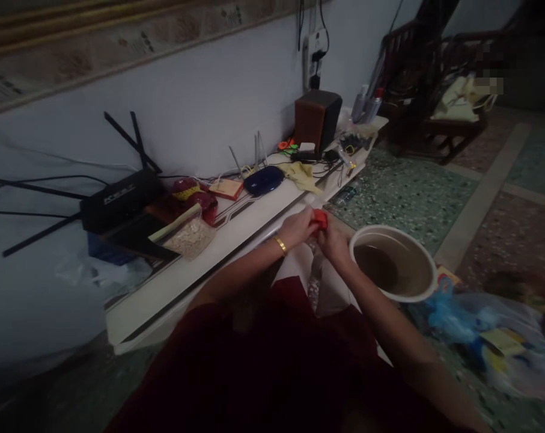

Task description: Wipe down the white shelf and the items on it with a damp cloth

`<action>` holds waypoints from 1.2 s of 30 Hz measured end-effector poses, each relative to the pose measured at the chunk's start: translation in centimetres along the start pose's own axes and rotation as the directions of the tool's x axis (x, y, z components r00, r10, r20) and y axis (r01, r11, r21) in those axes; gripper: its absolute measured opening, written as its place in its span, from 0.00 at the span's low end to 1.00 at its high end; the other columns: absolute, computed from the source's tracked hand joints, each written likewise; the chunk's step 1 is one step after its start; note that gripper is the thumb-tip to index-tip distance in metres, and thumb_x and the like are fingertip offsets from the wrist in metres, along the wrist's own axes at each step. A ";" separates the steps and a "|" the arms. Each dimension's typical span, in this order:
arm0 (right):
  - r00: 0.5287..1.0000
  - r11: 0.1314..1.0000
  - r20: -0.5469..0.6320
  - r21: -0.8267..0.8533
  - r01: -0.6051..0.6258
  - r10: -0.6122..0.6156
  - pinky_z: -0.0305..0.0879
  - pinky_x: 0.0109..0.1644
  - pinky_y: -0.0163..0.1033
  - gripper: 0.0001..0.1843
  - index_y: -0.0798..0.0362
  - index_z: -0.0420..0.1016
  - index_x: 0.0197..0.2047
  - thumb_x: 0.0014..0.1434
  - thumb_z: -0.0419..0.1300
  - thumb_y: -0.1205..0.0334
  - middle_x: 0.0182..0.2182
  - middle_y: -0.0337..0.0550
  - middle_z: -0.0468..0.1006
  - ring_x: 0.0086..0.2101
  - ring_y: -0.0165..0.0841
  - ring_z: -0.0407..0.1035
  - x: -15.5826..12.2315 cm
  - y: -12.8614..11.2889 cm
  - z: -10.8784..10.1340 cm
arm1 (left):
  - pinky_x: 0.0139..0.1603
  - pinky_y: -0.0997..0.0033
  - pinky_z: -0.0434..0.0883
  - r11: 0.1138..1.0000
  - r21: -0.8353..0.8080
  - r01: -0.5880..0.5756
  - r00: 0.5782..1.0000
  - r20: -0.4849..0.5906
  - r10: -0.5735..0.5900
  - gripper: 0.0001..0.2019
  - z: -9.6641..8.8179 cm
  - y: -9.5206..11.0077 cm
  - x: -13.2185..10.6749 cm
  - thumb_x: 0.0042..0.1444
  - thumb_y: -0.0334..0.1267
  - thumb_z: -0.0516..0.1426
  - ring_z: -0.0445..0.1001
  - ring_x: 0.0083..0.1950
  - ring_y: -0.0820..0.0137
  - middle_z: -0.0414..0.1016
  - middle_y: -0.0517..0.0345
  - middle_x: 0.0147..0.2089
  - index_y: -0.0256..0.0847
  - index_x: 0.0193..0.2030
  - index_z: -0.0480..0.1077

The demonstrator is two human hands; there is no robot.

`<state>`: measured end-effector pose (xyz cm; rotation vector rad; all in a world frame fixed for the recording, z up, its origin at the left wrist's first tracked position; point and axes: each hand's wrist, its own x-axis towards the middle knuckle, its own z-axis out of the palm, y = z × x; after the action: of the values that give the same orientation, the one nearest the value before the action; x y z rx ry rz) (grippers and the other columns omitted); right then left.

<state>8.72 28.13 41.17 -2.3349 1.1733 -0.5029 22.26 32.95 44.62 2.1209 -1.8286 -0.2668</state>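
Observation:
Close together in front of my knees, both my hands are closed on one small bright red thing [319, 220] that looks like a bunched cloth; its exact kind is hard to make out. My left hand [298, 228], with a gold bracelet [280, 245] at the wrist, grips its left side. The fingers of my right hand [335, 240] close on its right and lower side. Just right of my right hand stands a whitish bucket [428, 279] with murky water [377, 267] in it.
A long low white cabinet [134, 322] runs along the wall, bearing a black router [121, 198], a bag of pale bits [191, 237], a blue device [264, 180], a yellow cloth [301, 174] and a speaker [317, 120]. Plastic bags [520, 349] lie on the floor at right.

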 end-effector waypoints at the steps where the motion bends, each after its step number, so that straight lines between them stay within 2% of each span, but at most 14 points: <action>1: 1.000 1.000 0.001 0.006 0.012 -0.012 0.68 0.40 0.43 0.35 0.63 0.56 0.70 0.60 0.48 0.64 0.42 0.58 0.79 0.35 0.44 0.74 -0.2 0.0 0.0 | 0.45 0.69 0.69 0.995 -0.085 0.044 0.999 0.005 -0.044 0.17 0.1 -0.1 -0.1 0.63 0.41 0.58 0.76 0.46 0.65 0.76 0.51 0.47 0.36 0.54 0.64; 4: 1.000 0.999 0.018 -0.042 0.023 -0.022 0.64 0.34 0.41 0.34 0.63 0.55 0.70 0.62 0.48 0.61 0.41 0.59 0.79 0.32 0.43 0.72 -0.4 0.2 0.2 | 0.47 0.70 0.69 0.968 -0.246 0.058 0.998 0.026 -0.053 0.17 0.9 -0.2 -0.2 0.61 0.38 0.59 0.75 0.47 0.66 0.76 0.52 0.49 0.37 0.55 0.63; 6: 0.999 0.991 0.044 -0.133 0.011 -0.006 0.60 0.31 0.40 0.33 0.61 0.55 0.70 0.64 0.47 0.59 0.37 0.58 0.78 0.28 0.41 0.69 0.0 0.1 0.5 | 0.47 0.69 0.68 0.973 -0.218 0.069 0.997 -0.017 -0.075 0.13 1.8 -0.4 0.1 0.63 0.36 0.55 0.74 0.48 0.65 0.75 0.49 0.50 0.37 0.53 0.64; 10: 0.995 0.962 0.090 -0.265 0.066 -0.044 0.53 0.29 0.38 0.32 0.61 0.57 0.70 0.65 0.48 0.60 0.29 0.53 0.76 0.23 0.39 0.65 0.9 -1.1 1.0 | 0.42 0.66 0.67 0.976 -0.102 0.195 0.975 -0.089 -0.204 0.11 2.9 -0.9 1.1 0.64 0.36 0.51 0.75 0.46 0.63 0.76 0.49 0.49 0.40 0.52 0.65; 13: 0.992 0.958 0.083 -0.262 0.115 -0.097 0.50 0.29 0.37 0.32 0.61 0.57 0.70 0.64 0.49 0.63 0.28 0.52 0.75 0.23 0.38 0.64 1.2 -1.8 0.9 | 0.41 0.66 0.66 0.970 -0.115 0.214 0.967 -0.117 -0.227 0.12 2.4 -1.5 1.2 0.62 0.36 0.53 0.75 0.44 0.62 0.77 0.52 0.45 0.42 0.52 0.66; 16: 0.993 0.976 0.030 -0.181 0.121 -0.117 0.48 0.29 0.36 0.31 0.60 0.58 0.70 0.65 0.49 0.61 0.30 0.52 0.75 0.23 0.36 0.63 1.2 -2.5 0.5 | 0.41 0.68 0.66 0.954 -0.236 0.185 0.968 -0.122 -0.218 0.16 1.2 -2.1 0.5 0.60 0.37 0.55 0.75 0.44 0.65 0.78 0.55 0.45 0.42 0.55 0.65; 19: 0.994 0.989 -0.001 -0.094 0.112 -0.112 0.49 0.29 0.36 0.30 0.59 0.60 0.69 0.65 0.48 0.60 0.34 0.53 0.77 0.23 0.34 0.63 1.3 -3.3 0.6 | 0.41 0.71 0.66 0.909 -0.334 0.249 0.950 -0.098 -0.296 0.15 0.5 -2.5 -0.1 0.61 0.39 0.55 0.75 0.44 0.68 0.78 0.57 0.45 0.43 0.55 0.65; 22: 0.986 0.979 -0.008 -0.126 0.163 -0.166 0.50 0.30 0.36 0.28 0.61 0.64 0.65 0.64 0.48 0.63 0.34 0.54 0.77 0.24 0.34 0.63 1.6 -4.0 1.6 | 0.42 0.71 0.66 0.908 -0.244 0.341 0.917 -0.124 -0.378 0.11 0.7 -2.8 0.0 0.63 0.38 0.52 0.76 0.44 0.67 0.78 0.56 0.43 0.43 0.50 0.68; 25: 0.970 0.956 -0.016 -0.170 0.237 -0.243 0.54 0.31 0.37 0.27 0.63 0.66 0.62 0.62 0.47 0.66 0.34 0.54 0.76 0.27 0.37 0.65 2.0 -4.3 2.7 | 0.43 0.69 0.66 0.926 -0.151 0.347 0.922 -0.128 -0.366 0.08 0.8 -3.2 0.4 0.62 0.38 0.53 0.76 0.45 0.64 0.78 0.55 0.42 0.44 0.45 0.70; 29: 0.944 0.937 -0.054 -0.155 0.314 -0.325 0.59 0.34 0.38 0.27 0.59 0.65 0.65 0.64 0.47 0.64 0.39 0.55 0.76 0.32 0.39 0.68 2.8 -4.1 2.6 | 0.44 0.68 0.67 0.879 -0.286 0.381 0.890 -0.143 -0.433 0.05 -0.6 -3.6 0.1 0.59 0.36 0.55 0.75 0.45 0.63 0.78 0.55 0.40 0.43 0.41 0.70; 31: 0.928 0.924 -0.100 -0.181 0.337 -0.359 0.61 0.36 0.39 0.27 0.56 0.66 0.65 0.65 0.47 0.64 0.41 0.55 0.74 0.35 0.39 0.68 3.5 -3.9 2.2 | 0.46 0.69 0.68 0.785 -0.500 0.367 0.880 -0.087 -0.467 0.09 -1.4 -3.7 -0.7 0.56 0.34 0.58 0.74 0.44 0.66 0.77 0.55 0.42 0.41 0.44 0.69; 32: 0.919 0.916 -0.125 -0.203 0.345 -0.374 0.62 0.37 0.40 0.27 0.55 0.67 0.65 0.64 0.47 0.65 0.42 0.56 0.72 0.36 0.40 0.68 3.9 -3.9 2.0 | 0.47 0.70 0.69 0.686 -0.642 0.343 0.880 -0.036 -0.474 0.13 -1.7 -3.8 -1.2 0.55 0.32 0.59 0.74 0.44 0.68 0.77 0.54 0.44 0.40 0.47 0.68; 34: 0.888 0.883 -0.140 -0.253 0.396 -0.438 0.63 0.41 0.41 0.28 0.53 0.70 0.64 0.63 0.47 0.68 0.46 0.57 0.70 0.40 0.41 0.67 4.4 -4.2 2.1 | 0.48 0.71 0.70 0.360 -0.894 0.268 0.878 0.072 -0.474 0.21 -1.9 -4.0 -2.3 0.56 0.32 0.59 0.75 0.45 0.71 0.76 0.52 0.49 0.40 0.56 0.64; 36: 0.842 0.820 -0.082 -0.298 0.490 -0.533 0.64 0.43 0.43 0.28 0.51 0.72 0.63 0.62 0.47 0.71 0.47 0.56 0.70 0.40 0.41 0.66 4.2 -4.9 2.6 | 0.47 0.69 0.72 0.022 -0.982 0.186 0.868 0.154 -0.472 0.21 -1.9 -4.4 -3.1 0.61 0.35 0.56 0.75 0.44 0.71 0.75 0.49 0.52 0.41 0.61 0.61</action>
<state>15.61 27.88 42.26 -2.9077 0.6837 -0.7718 26.44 36.80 44.55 1.3094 -0.4553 -1.0125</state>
